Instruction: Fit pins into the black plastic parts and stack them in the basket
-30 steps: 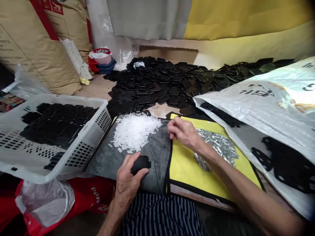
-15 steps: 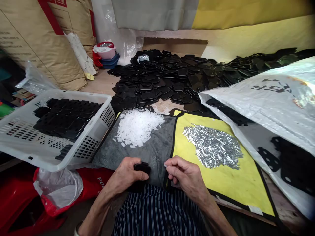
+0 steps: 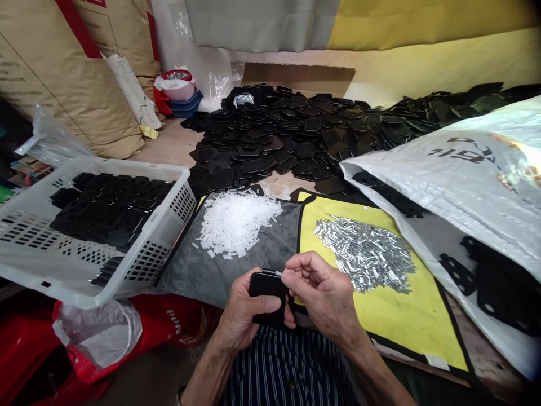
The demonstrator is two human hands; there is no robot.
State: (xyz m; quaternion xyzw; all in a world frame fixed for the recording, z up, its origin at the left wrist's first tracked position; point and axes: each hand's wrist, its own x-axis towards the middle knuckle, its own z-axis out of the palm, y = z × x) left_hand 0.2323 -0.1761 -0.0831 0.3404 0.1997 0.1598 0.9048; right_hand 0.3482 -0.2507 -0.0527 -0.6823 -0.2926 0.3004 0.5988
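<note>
Matte black plate [image 3: 264, 296], lower middle. Heap of white plastic strips [image 3: 234, 223] on mottled grey towel [image 3: 181, 279], centre. Silver metal slivers [image 3: 363, 254] on black-edged yellow mat [image 3: 406, 330], right of centre. Dark navy trousers [image 3: 287, 366] with thin white pinstripes, bottom centre. White perforated basket [image 3: 190, 194], left.

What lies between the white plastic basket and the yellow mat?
A grey cloth with a heap of small white strips lies there, in the head view.

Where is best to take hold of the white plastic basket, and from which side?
Probably by the top rim of the basket at its end nearest the grey towel, coming from above: that rim stands free, and black plates fill the middle.
</note>
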